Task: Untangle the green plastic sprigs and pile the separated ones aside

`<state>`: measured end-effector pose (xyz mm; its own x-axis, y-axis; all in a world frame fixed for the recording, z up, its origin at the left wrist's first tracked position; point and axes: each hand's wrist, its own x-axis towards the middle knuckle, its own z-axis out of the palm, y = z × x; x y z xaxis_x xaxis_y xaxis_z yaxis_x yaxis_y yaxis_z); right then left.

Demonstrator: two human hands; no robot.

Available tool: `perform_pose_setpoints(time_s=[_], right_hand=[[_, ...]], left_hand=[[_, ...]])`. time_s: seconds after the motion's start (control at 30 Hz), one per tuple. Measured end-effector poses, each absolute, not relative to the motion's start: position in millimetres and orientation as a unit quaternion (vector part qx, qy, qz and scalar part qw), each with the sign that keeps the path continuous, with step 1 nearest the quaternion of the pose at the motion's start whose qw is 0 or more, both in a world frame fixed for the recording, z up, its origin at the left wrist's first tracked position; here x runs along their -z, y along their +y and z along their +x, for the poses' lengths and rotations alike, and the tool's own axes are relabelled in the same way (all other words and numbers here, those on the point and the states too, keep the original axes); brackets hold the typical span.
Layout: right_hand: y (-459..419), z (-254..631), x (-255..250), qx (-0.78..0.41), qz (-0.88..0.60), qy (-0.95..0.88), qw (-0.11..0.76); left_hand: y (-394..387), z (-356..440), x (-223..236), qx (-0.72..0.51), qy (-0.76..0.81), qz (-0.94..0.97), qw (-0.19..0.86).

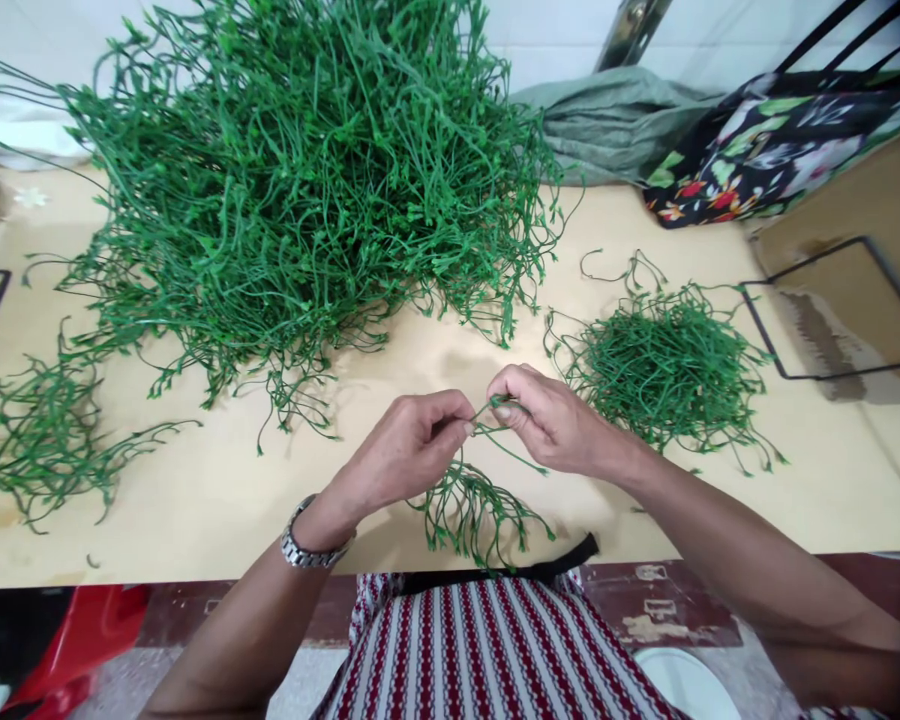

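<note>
A person's left hand [412, 440] and right hand [551, 415] pinch green stems [483, 410] between them above a table [225, 510]; the gathered pile [667, 365] at right appears done, while the large heap [307, 170] beyond apparently remains.

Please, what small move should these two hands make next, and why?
Perhaps the right hand should ease slightly away from the left hand, to straighten the green stems: both hands' fingertips pinch them close together, and one thin end sticks out loose below the right fingers.
</note>
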<state>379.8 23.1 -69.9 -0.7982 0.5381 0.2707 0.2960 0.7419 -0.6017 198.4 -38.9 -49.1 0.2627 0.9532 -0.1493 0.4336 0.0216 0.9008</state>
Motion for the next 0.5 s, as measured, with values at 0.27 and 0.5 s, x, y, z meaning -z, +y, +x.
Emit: perform_pose_setpoints(time_s=[0.27,0.5], right_hand=[[29,386,83,-0.013,-0.183,-0.97,0.161],[46,413,84,0.094,-0.233,-0.962,0.112]], left_hand=[[-42,207,55,-0.276,0.533,0.616,0.51],[-58,203,45,-0.269,0.508,0.582,0.575]])
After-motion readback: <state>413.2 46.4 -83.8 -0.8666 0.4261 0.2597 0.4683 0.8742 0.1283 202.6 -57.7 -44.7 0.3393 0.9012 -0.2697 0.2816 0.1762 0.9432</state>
